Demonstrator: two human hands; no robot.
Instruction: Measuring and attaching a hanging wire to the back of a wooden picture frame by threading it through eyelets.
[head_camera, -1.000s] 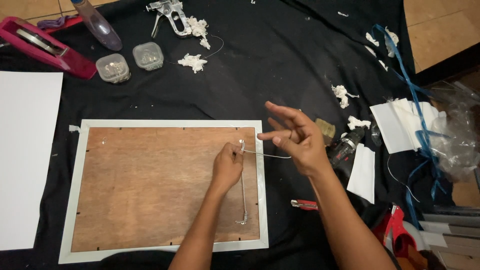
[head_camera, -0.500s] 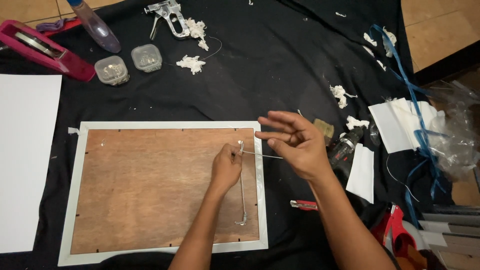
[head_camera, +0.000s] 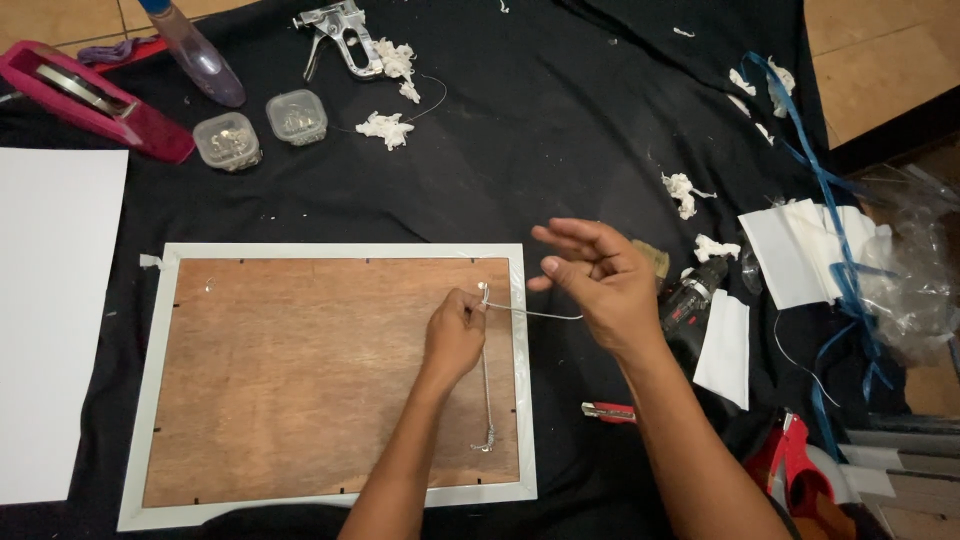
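A white picture frame lies face down on black cloth, its brown backing board facing up. A thin wire runs along the board's right side from a lower fixing to an upper one near my fingers. My left hand pinches the wire at the upper fixing. My right hand hovers just right of the frame, fingers curled, holding the wire's loose end, which stretches between both hands.
A cordless drill lies under my right hand, a red cutter below it. Two small clear boxes, a staple gun, a pink tape dispenser, a spray bottle, paper scraps, blue straps and white sheets surround the frame.
My right hand has shifted slightly left and lower, drawing the loose wire end toward the frame. My left hand stays at the upper fixing.
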